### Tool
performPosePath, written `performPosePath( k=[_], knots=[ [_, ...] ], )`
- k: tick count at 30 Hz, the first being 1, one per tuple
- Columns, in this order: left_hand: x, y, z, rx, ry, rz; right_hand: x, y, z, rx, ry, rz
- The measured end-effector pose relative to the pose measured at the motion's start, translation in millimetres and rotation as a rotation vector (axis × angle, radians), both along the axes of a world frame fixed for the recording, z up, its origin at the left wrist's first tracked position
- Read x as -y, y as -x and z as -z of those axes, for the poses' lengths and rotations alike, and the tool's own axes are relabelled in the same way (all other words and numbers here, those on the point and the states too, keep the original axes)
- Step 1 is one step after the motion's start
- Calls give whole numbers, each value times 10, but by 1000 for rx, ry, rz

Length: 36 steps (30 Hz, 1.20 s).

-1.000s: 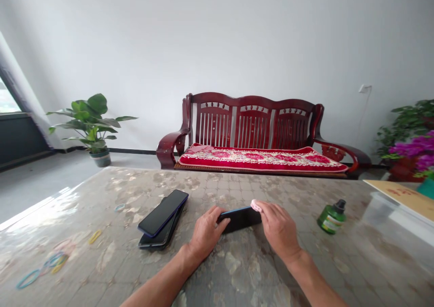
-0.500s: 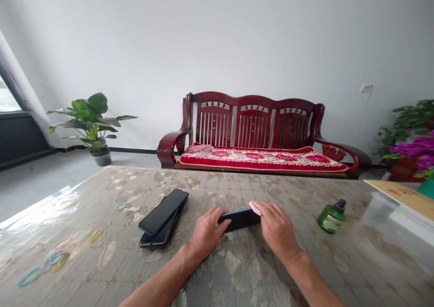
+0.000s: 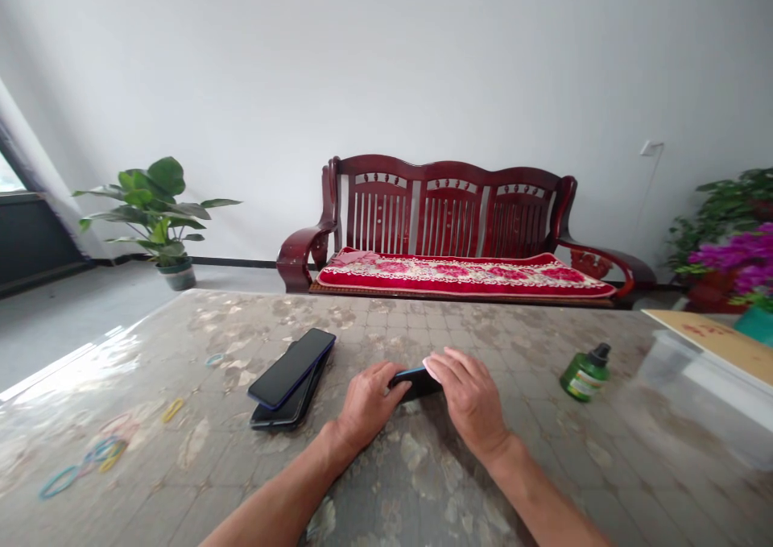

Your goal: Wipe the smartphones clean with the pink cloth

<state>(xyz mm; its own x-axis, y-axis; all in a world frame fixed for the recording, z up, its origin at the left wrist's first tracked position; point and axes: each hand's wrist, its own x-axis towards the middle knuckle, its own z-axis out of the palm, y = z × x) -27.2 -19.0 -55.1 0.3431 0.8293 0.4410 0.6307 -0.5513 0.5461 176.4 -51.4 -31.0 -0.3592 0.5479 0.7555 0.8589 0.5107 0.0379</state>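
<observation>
A dark phone with a blue edge point(image 3: 414, 381) lies on the patterned table point(image 3: 386, 482) in front of me. My left hand point(image 3: 364, 406) grips its left end, fingers curled round it. My right hand point(image 3: 468, 398) lies over the phone's right part and presses a small pale pink pad point(image 3: 431, 366) against it with the fingertips. Most of the phone is hidden under that hand.
Two more dark phones point(image 3: 290, 374) lie stacked to the left. A small green bottle with a black cap point(image 3: 583, 375) stands at the right. Coloured rubber bands point(image 3: 90, 458) are scattered at the left. A clear box point(image 3: 694, 370) sits far right. A wooden bench point(image 3: 452, 237) stands behind.
My right hand with the pink pad has slid left along the phone, toward my left hand, and now covers more of it. The view has tilted slightly.
</observation>
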Motion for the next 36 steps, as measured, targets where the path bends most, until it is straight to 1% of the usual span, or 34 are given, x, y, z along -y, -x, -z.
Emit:
performPosePath(
  k=[2,4,6,10,12,14,19,21,23,25,28,30,33,36],
  knots=[
    [-1,3,6,1,0,-1,15,56,8,30,-9,-17],
    [-3,6,8,1,-3,-3,15,43,11,40,-13,-26],
    [-5,8,3,-1,1,-1,0,-44,13,21,-10,-8],
    [-4,9,-15,-15,4,-1,-46,-273,21,-32,-14,93],
    [-1,8,-19,-22,-13,1,-52,-300,26,-47,-31,115],
    [5,7,-20,-31,-35,5,-38,-224,31,-50,-33,99],
    [16,6,-20,-48,-62,10,35,172,44,10,-20,-16],
    [17,8,-20,-47,-60,10,47,238,41,32,-17,-34],
    [15,11,-22,-61,-51,4,34,193,29,32,-15,-27],
    [11,14,-21,-78,-43,-3,0,58,16,11,-14,-2],
    [4,13,-12,-83,-43,-11,-62,-181,11,-44,-22,76],
    [1,9,-2,-82,-48,-13,-85,-263,16,-64,-35,119],
    [-2,2,10,-82,-57,-20,-64,-179,29,-51,-44,102],
    [-2,0,9,-70,-71,-16,1,70,37,-13,-35,23]
  ],
)
